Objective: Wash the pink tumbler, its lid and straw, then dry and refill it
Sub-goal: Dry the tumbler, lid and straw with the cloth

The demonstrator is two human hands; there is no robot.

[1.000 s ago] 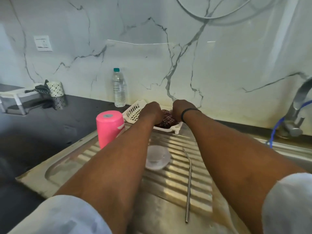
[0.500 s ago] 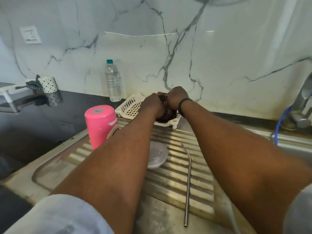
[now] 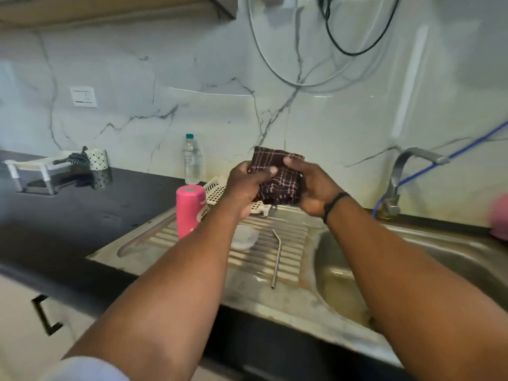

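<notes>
Both hands are clamped on a dark checked cloth [image 3: 277, 174], left hand [image 3: 244, 185] pinching its left edge, right hand [image 3: 313, 185] gripping its right side, held up above the white basket [image 3: 215, 192]. On the sink's drainboard [image 3: 154, 243] the pink tumbler [image 3: 189, 210] stands upside down at the left. The lid [image 3: 246, 237] and metal straw [image 3: 277, 259] lie just right of it.

On the drainboard [image 3: 286, 295] we see the tumbler [image 3: 189, 210] upside down at nine o'clock, the lid [image 3: 246, 237] in the middle and the straw [image 3: 277, 259] at three. The rack [image 3: 217, 192] lies at twelve behind them, the bottle [image 3: 192, 159] behind it. The basin [image 3: 338, 273] sits right of the drainboard, the tap [image 3: 398, 180] at its twelve.
</notes>
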